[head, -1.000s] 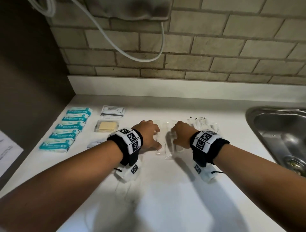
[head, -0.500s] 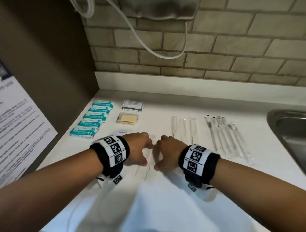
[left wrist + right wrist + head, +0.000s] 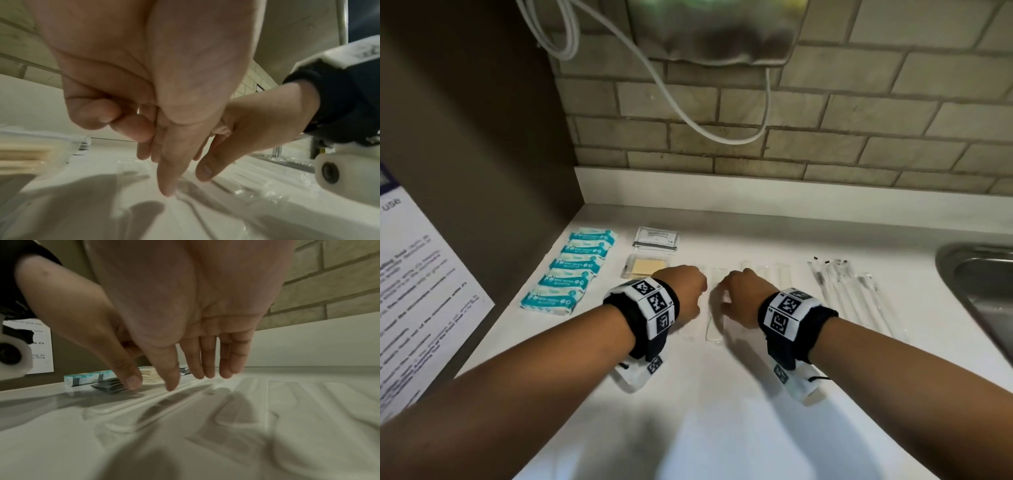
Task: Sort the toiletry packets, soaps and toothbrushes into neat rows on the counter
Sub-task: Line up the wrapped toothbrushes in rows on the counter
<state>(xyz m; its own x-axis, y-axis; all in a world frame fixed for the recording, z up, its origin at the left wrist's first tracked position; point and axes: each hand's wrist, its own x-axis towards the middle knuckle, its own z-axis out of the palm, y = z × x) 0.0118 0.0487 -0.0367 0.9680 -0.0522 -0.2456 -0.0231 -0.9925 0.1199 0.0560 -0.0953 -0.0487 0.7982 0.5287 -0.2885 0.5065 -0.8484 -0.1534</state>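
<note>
White laminate counter (image 3: 722, 428) is seen from the head view, with both hands held low over its middle, close together. Left hand (image 3: 681, 291) is seen with thumb and forefinger stretched down to a clear plastic-wrapped toothbrush packet (image 3: 714, 318) lying between the two hands, the other fingers curled into the palm; whether the fingertips actually press the wrapper cannot be told from the left wrist view. Right hand (image 3: 743, 296) is held flat and loose, fingers (image 3: 207, 360) straight and slightly spread just above the wrappers, nothing gripped; contact of the thumb with the packet cannot be told. More clear-wrapped white toothbrushes (image 3: 770, 274) are laid side by side just beyond the right hand, and a further group of thin clear-wrapped sticks with dark tips (image 3: 849, 294) is laid in a row to the right, near the steel sink (image 3: 976, 274) at the right edge. Six teal-and-white soap packets (image 3: 575, 270) are lined in a slanted row at the left, by the brown side wall. Beside them, a stack of white printed shampoo sachets (image 3: 656, 237) is set at the back, and a clear packet with a pale yellow block inside (image 3: 645, 268) is placed just in front of it, next to the left hand. A small stack of grey-edged sachets (image 3: 111, 385) is seen in the right wrist view near the left thumb. Black wristbands with coded markers (image 3: 650, 305) are worn on both wrists.
</note>
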